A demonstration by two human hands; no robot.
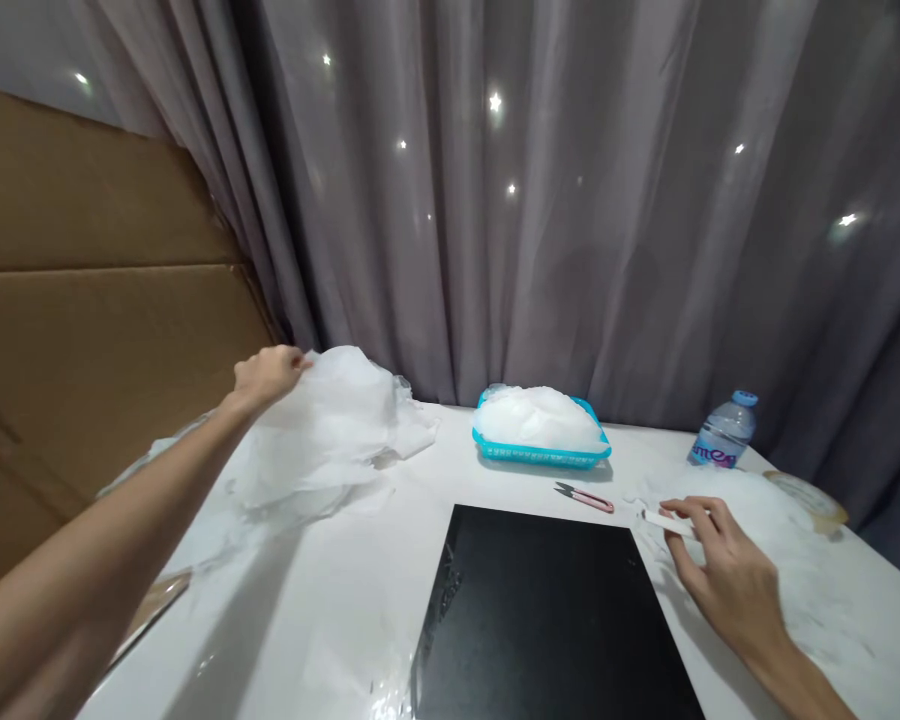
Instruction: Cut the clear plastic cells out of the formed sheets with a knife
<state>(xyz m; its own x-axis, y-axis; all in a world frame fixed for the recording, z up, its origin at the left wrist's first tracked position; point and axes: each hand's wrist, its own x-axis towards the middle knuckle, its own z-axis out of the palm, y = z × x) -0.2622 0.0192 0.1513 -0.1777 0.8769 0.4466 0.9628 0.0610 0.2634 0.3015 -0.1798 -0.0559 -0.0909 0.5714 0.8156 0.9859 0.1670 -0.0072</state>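
My left hand [270, 374] is closed at the top edge of a loose pile of thin white sheets [337, 410], gripping it at the far left of the table. Whether the sheets are plastic or fabric I cannot tell. On the right, my right hand [727, 565] pinches a small white stick [669, 522] with a dark tip between thumb and fingers. Pink-handled thread snips [586, 498] lie just left of that hand, blades pointing left. Between the hands lies a flat black board [547, 610], its near edge cut off by the frame.
A blue basket [540, 457] heaped with white fluffy filling [544, 418] stands at the back. At right are a water bottle [724, 432], more white fluff [795, 560] and a tape roll [808, 500]. A tall cardboard box [82, 370] borders the left; grey curtains [555, 220] hang behind.
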